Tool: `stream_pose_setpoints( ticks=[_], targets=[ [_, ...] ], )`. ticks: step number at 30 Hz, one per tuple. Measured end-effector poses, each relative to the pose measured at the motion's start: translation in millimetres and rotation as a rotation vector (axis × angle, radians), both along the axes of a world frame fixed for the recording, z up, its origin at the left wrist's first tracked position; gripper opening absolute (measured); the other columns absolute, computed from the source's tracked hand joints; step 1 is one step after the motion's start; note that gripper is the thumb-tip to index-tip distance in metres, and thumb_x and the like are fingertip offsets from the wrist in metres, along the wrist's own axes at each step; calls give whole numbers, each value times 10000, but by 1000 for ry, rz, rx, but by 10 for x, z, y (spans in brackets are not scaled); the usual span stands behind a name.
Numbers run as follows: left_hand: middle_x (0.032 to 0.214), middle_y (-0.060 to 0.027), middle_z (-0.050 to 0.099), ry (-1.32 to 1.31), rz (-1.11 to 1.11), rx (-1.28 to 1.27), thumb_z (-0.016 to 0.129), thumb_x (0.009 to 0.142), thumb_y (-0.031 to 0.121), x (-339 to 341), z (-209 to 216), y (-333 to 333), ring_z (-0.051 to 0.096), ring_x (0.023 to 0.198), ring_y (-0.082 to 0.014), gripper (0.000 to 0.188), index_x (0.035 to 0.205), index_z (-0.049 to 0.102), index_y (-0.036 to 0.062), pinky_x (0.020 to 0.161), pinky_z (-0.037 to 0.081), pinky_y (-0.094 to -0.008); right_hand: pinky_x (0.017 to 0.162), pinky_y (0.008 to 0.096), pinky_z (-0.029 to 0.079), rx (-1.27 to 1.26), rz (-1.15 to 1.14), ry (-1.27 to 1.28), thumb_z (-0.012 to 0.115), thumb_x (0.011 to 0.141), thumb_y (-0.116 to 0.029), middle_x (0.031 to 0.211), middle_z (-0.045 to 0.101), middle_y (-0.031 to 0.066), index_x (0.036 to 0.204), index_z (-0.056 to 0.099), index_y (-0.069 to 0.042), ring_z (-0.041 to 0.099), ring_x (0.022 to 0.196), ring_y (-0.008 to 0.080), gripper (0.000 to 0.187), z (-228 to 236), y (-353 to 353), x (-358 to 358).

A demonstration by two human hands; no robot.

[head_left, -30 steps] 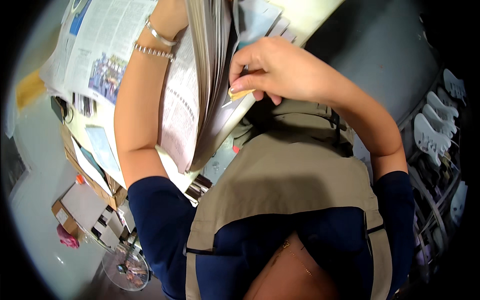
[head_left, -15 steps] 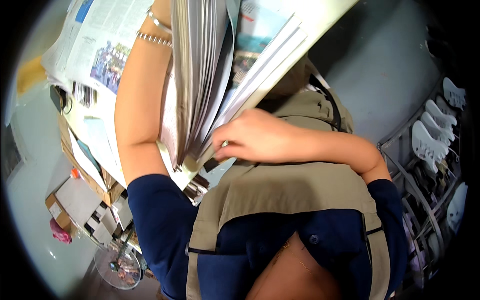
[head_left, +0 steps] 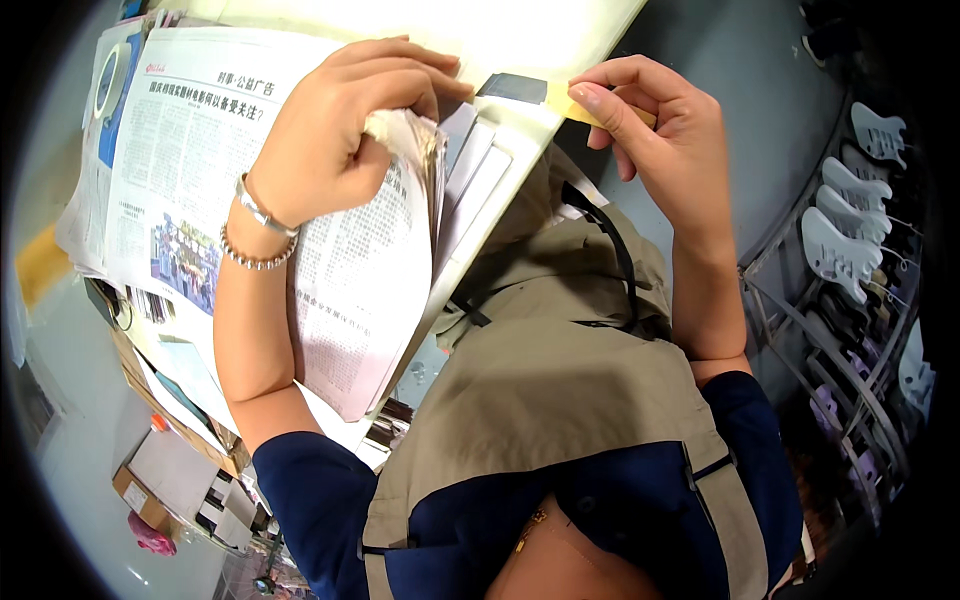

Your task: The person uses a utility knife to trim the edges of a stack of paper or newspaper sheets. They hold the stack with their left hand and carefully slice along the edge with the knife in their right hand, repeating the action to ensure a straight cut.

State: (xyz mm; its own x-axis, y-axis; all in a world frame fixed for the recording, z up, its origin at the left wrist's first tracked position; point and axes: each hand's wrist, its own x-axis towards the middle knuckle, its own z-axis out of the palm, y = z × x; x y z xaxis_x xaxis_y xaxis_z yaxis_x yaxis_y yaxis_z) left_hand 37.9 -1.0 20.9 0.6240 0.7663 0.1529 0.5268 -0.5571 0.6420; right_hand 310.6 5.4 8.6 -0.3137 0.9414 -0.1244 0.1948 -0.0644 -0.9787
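Observation:
A stack of printed newspapers (head_left: 365, 260) lies on the pale table, its near right edge lifted and curled. My left hand (head_left: 335, 130) is closed round the folded upper corner of these sheets, fingers reaching over it. To the right, at the table's edge, my right hand (head_left: 650, 130) pinches a thin yellow piece (head_left: 575, 105) between thumb and fingers. A dark grey rectangular piece (head_left: 513, 88) lies flat against the yellow one; I cannot tell whether they are one sheet. Pale flat sheets (head_left: 478, 165) show beneath the lifted newspapers.
A roll of tape (head_left: 110, 80) rests on more newspaper at the far left. White guitar-shaped bodies (head_left: 840, 243) hang on a metal rack (head_left: 800, 320) at the right. Boxes (head_left: 140, 490) stand at the lower left. The table edge (head_left: 480, 235) runs close to my apron.
My right hand has moved up and away from the near edge of the stack and now holds the yellow piece. The newspapers have dropped flatter, and my left hand has come into view on their corner.

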Motion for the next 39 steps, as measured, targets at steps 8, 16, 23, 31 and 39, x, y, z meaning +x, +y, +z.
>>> stream_pose_setpoints(
  ticks=[8,16,23,31,39],
  targets=[
    [1003,-138,732,25,-49,91,693,745,318,-41,82,-25,657,1110,-350,270,699,563,86,1080,403,-516,454,187,402,-63,25,13,703,914,-172,683,665,11,946,720,-21,577,584,34,155,14,34,-6],
    [909,-94,670,-80,254,51,739,652,184,128,178,-177,612,775,-268,222,781,623,45,717,482,-353,431,169,357,-24,63,-13,694,924,-116,754,678,18,951,704,0,554,571,27,119,5,69,-16],
    [1114,-110,718,160,123,162,721,588,157,130,265,-144,646,969,-307,234,710,546,63,852,499,-384,437,170,349,51,97,14,695,905,-80,765,687,30,916,707,-4,566,572,26,78,56,13,-24],
    [1046,-92,745,247,151,205,670,711,218,158,295,-181,665,1067,-298,179,687,551,87,996,481,-480,503,191,419,92,107,19,709,901,-98,724,677,39,931,713,-5,590,591,45,98,98,8,-31],
    [1047,-64,743,236,149,259,704,650,213,102,290,-199,679,1014,-268,184,715,579,95,946,504,-455,455,180,354,111,109,43,692,902,-37,743,677,29,916,703,2,562,577,28,43,69,5,-36]
  ],
)
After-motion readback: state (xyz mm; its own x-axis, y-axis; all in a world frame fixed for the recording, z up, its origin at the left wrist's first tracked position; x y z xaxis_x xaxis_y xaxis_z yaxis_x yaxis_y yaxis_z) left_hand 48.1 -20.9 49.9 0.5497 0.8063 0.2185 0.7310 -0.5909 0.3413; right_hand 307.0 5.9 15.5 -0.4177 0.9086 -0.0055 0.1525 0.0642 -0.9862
